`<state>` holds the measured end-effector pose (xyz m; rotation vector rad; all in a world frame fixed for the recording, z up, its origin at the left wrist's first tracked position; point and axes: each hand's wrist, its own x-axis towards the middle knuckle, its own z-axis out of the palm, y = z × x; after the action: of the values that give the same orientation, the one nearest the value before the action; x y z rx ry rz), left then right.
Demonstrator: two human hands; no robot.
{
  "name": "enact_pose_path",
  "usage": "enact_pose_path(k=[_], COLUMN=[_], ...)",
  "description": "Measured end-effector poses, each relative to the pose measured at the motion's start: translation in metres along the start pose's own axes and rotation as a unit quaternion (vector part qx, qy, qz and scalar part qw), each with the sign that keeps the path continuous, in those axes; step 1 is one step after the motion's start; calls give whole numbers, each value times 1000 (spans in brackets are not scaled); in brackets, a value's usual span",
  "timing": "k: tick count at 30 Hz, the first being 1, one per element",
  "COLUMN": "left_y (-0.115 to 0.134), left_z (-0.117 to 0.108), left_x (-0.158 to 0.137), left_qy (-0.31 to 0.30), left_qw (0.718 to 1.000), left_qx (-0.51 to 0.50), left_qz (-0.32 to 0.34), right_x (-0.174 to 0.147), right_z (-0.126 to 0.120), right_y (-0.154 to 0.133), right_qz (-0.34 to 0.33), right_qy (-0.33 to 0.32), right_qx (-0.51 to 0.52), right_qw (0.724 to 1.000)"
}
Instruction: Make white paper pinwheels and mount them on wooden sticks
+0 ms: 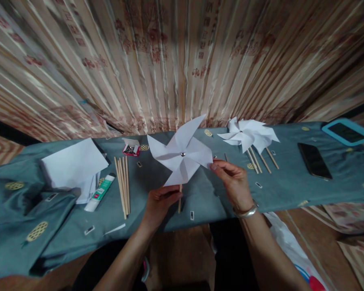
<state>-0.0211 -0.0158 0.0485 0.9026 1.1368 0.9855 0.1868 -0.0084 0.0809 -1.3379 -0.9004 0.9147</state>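
Note:
A white paper pinwheel (190, 150) with a silver pin at its centre is held up in front of me, facing my view. My left hand (161, 202) is closed around its thin wooden stick (179, 206), just below the blades. With thumb and fingers my right hand (232, 178) pinches the tip of the right-hand blade; a silver bracelet (246, 211) is on that wrist. Left of the pinwheel lie several loose wooden sticks (123, 186) and a small red box of pins (131, 149).
White paper sheets (75, 159) and a glue stick (100, 192) lie at the left. Several pinwheels (251, 135) rest overlapped at the back right, near a dark phone (314, 160) and a blue-framed tablet (348, 132). A curtain (170, 60) hangs behind the cloth-covered table (212, 206).

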Motion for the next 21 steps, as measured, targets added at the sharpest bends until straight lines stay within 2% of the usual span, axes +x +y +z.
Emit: enact_pose_path(k=[7,12,21], left_y=[4,5,4], left_z=[0,0,-1], left_x=[0,1,1], left_qy=[-3,-1,-14], left_qw=[1000,1000,999], left_qx=[7,11,18], left_qz=[16,23,41], right_x=[-8,-18,-30], right_z=[9,20,35], right_y=[2,5,10], right_qz=[54,97,63], right_qy=[-38,-96,-182], right_qx=[52,81,37], right_qw=[996,987,981])
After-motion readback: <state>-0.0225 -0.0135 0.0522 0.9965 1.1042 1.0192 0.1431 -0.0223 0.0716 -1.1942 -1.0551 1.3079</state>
